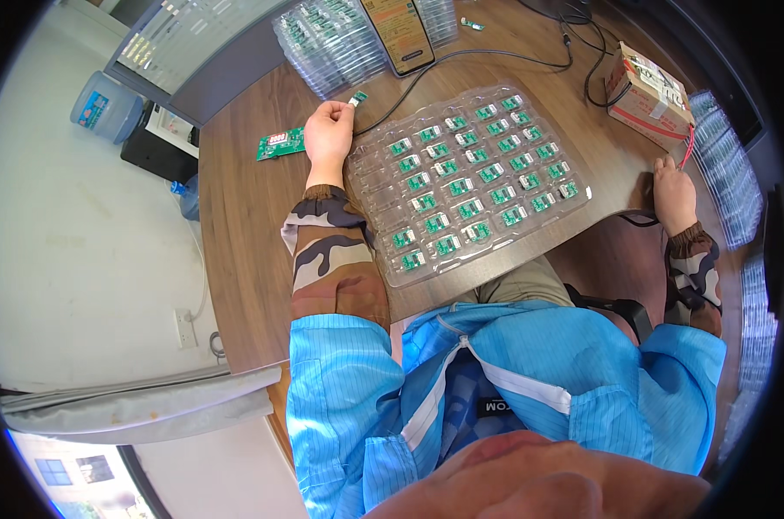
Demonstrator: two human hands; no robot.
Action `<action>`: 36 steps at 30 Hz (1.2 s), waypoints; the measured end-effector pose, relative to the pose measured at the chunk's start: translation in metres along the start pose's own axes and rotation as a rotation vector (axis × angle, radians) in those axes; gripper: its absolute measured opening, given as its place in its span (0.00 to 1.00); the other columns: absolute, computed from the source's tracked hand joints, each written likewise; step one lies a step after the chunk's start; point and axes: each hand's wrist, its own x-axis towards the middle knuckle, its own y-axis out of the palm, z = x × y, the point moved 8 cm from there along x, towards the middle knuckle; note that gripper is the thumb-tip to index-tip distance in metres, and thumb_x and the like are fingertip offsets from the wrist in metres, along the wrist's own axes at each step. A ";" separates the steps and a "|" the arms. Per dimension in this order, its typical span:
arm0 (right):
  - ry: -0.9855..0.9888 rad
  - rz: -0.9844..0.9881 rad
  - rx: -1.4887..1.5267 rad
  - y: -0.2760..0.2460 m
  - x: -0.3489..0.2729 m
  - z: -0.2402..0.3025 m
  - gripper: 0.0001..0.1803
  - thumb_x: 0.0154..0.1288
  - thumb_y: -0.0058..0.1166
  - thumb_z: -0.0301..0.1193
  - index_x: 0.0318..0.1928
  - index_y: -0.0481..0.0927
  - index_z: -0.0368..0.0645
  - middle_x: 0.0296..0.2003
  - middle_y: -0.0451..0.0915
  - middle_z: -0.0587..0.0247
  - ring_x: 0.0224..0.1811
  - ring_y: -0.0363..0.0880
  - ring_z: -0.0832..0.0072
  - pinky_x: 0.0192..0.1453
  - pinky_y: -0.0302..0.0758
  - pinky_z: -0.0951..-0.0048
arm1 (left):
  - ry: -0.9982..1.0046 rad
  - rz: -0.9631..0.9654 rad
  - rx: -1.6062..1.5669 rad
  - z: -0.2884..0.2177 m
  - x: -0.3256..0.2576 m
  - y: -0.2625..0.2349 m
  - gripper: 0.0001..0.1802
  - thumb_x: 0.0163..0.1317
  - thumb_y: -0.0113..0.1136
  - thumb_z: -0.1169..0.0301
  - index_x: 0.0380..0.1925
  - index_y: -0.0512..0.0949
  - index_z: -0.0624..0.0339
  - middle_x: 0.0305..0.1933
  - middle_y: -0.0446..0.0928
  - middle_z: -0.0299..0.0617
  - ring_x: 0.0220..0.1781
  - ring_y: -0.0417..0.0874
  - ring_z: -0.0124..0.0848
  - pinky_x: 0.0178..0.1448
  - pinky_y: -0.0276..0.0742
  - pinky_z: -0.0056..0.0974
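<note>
A blue striped smock (pixel 530 381) fills the lower middle of the view, and a blurred, skin-toned shape at the bottom edge cannot be made out. Both forearms wear camouflage sleeve covers. On the wooden bench (pixel 245 216) a clear moulded plastic tray (pixel 470 177) lies near the front edge, its square pockets holding rows of small green circuit boards; the pockets nearest its left edge look empty, though glare makes that hard to judge. The left hand (pixel 328 134) rests just off the tray's far-left corner, fingers closed in a pinch on one small green circuit board (pixel 357 99) joined to a black cable (pixel 461 59). Beside it, toward the bench's left edge, lies a larger green board with a red display (pixel 280 143). The right hand (pixel 674 194) lies flat at the bench's right edge, fingers loosely together, holding nothing visible, near a taped cardboard box (pixel 650 92). Stacks of clear trays (pixel 331 43) sit at the far edge, partly cut off.
</note>
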 end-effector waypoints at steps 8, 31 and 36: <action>-0.008 0.050 0.027 -0.008 0.002 0.002 0.06 0.49 0.45 0.22 0.31 0.68 0.38 0.30 0.71 0.57 0.28 0.76 0.63 0.30 0.74 0.69 | 0.004 -0.005 0.012 0.000 0.001 0.000 0.11 0.47 0.56 0.62 0.24 0.77 0.57 0.21 0.76 0.38 0.25 0.76 0.32 0.31 0.69 0.35; -0.137 -0.131 0.173 -0.077 0.024 0.011 0.09 0.46 0.45 0.23 0.32 0.71 0.37 0.28 0.73 0.52 0.29 0.75 0.61 0.31 0.73 0.67 | -0.013 0.003 0.016 -0.002 0.000 0.003 0.10 0.47 0.55 0.61 0.25 0.77 0.54 0.24 0.77 0.38 0.29 0.77 0.35 0.35 0.70 0.36; -0.415 -0.299 0.486 -0.180 0.076 0.117 0.05 0.49 0.45 0.28 0.26 0.73 0.40 0.22 0.74 0.56 0.27 0.75 0.62 0.30 0.72 0.65 | -0.033 0.001 0.009 0.005 -0.002 -0.003 0.10 0.47 0.54 0.61 0.25 0.77 0.54 0.25 0.77 0.38 0.30 0.77 0.35 0.35 0.71 0.36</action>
